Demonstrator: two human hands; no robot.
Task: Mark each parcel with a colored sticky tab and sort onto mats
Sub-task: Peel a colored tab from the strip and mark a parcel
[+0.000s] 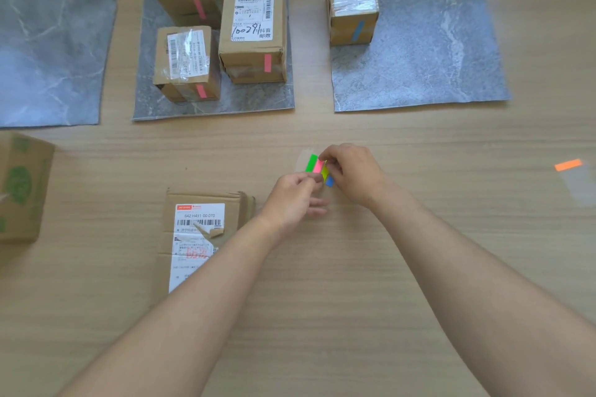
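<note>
- Head view: we look down on a pale wood-grain table (322, 348) that fills the frame.
- Three grey marbled mats lie along its far edge: the left mat (48, 42), the middle mat (225, 103) and the right mat (435, 58).
- Four pink-tabbed parcels (253, 32) stand close together on the middle mat. A blue-tabbed parcel (353, 0) stands near the far left corner of the right mat, with more boxes cut off behind it.
- We see a green-printed box (22, 187) at the table's left edge.
- The unmarked parcel (196, 226) lies flat, label up, left of centre toward the near edge, partly under the left forearm.
- Both bare forearms reach in from the near edge and meet over the table's middle.
- The left hand (290, 200) pinches the near end of the sheet of sticky tabs (317, 167) between thumb and forefinger, with its other fingers loosely curled.
- The right hand (351, 174) curls over the sheet's right side, its fingertips closed on it.
- The sheet shows green, pink, yellow and blue strips.
- An orange tab (569, 164) on clear film lies near the table's right edge.
</note>
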